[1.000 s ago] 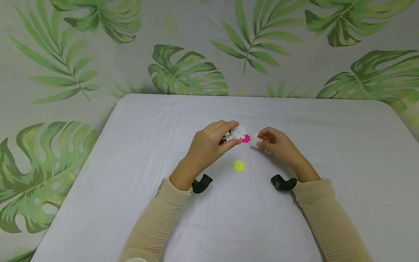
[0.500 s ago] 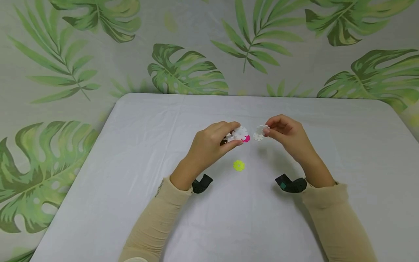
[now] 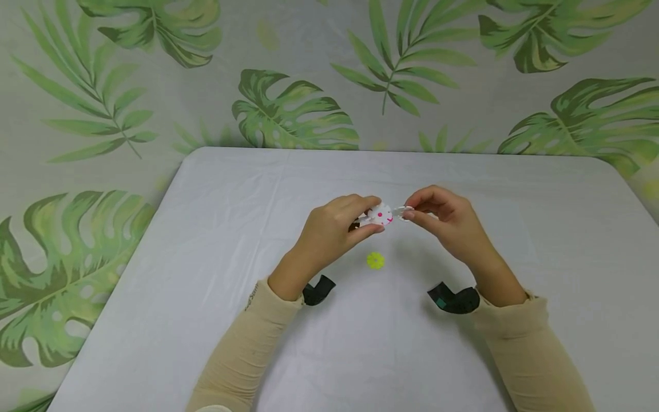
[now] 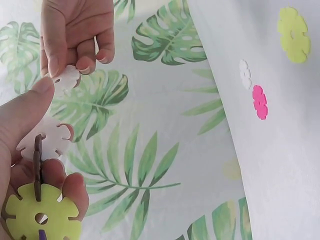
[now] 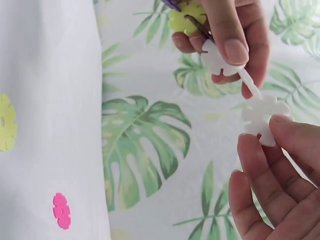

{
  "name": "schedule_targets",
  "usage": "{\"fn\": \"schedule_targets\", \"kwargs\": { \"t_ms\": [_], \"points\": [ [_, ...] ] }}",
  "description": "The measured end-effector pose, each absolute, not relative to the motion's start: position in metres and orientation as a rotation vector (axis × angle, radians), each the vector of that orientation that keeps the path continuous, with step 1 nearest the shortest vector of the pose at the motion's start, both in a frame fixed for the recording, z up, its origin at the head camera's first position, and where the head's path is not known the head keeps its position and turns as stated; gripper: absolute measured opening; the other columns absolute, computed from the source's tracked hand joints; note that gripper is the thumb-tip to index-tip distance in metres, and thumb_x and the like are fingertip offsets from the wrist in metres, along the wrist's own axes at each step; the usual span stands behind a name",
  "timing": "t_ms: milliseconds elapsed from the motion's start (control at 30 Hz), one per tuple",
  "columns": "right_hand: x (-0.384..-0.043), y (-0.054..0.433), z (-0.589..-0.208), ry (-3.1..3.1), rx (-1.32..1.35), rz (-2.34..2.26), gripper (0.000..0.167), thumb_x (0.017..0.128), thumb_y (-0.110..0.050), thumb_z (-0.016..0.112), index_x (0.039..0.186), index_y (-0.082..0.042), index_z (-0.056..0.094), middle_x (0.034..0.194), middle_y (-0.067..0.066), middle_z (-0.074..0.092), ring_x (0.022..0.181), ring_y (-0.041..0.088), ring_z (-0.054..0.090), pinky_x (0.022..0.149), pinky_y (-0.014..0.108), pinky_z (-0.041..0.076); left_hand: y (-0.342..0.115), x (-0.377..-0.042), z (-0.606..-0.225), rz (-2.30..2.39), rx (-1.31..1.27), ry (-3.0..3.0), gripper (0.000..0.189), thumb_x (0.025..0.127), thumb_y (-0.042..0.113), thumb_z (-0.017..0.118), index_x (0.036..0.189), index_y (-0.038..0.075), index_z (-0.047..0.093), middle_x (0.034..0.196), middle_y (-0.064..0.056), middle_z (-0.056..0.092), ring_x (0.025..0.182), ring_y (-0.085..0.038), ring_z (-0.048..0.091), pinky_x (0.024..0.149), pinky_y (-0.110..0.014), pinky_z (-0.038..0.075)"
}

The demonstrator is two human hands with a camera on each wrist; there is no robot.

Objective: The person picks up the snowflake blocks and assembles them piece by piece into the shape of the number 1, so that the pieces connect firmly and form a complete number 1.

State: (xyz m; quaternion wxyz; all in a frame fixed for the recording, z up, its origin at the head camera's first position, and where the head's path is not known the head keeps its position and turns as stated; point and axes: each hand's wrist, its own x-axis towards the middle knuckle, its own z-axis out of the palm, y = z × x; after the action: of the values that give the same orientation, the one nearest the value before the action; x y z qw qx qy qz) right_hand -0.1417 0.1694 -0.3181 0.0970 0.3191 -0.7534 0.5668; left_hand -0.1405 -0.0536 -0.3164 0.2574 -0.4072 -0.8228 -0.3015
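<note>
My left hand (image 3: 337, 226) grips a chain of slotted snowflake discs, held above the table. In the left wrist view the chain shows a white disc (image 4: 44, 140), a dark brown disc (image 4: 38, 167) edge-on and a yellow-green disc (image 4: 42, 212). A bit of a purple disc (image 5: 171, 4) shows at the chain's far end. Between thumb and fingers, my right hand (image 3: 445, 214) pinches a white disc (image 5: 265, 112). Another white disc (image 5: 249, 82), edge-on, bridges it and the chain's white disc; whether it sits in the chain's slot I cannot tell.
A yellow disc (image 3: 376, 260) lies on the white-covered table (image 3: 360, 343) below the hands. A pink disc (image 4: 260, 102) and a small-looking white disc (image 4: 245, 74) lie farther back. A leaf-patterned cloth (image 3: 298, 109) hangs behind the table.
My right hand first lifted its joined white discs up and right, then brought them left against the chain. The left hand has barely moved.
</note>
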Motion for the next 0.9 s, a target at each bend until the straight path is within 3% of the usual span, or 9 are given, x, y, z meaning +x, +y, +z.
{"fn": "schedule_targets", "kwargs": {
  "t_ms": [567, 900],
  "points": [
    [-0.1389, 0.162, -0.3225, -2.051, 1.014, 1.594, 0.024, 0.064, 0.025, 0.063, 0.081, 0.009, 0.064, 0.077, 0.009, 0.064, 0.071, 0.012, 0.057, 0.066, 0.021, 0.046, -0.0497, -0.14, -0.3189, -0.946, -1.149, -2.198, 0.036, 0.075, 0.022, 0.072, 0.104, 0.002, 0.066, 0.084, -0.002, 0.062, 0.064, -0.006, 0.052, 0.061, -0.009, 0.04],
    [-0.1365, 0.1667, -0.3141, -2.117, 1.015, 1.616, 0.017, 0.074, 0.017, 0.062, 0.087, 0.007, 0.063, 0.083, 0.011, 0.062, 0.075, 0.015, 0.055, 0.064, 0.021, 0.043, -0.0514, -0.1395, -0.3177, -1.008, -1.148, -2.242, 0.039, 0.077, 0.022, 0.071, 0.11, 0.003, 0.063, 0.091, -0.002, 0.062, 0.063, -0.004, 0.048, 0.059, -0.012, 0.039]
  ]
}}
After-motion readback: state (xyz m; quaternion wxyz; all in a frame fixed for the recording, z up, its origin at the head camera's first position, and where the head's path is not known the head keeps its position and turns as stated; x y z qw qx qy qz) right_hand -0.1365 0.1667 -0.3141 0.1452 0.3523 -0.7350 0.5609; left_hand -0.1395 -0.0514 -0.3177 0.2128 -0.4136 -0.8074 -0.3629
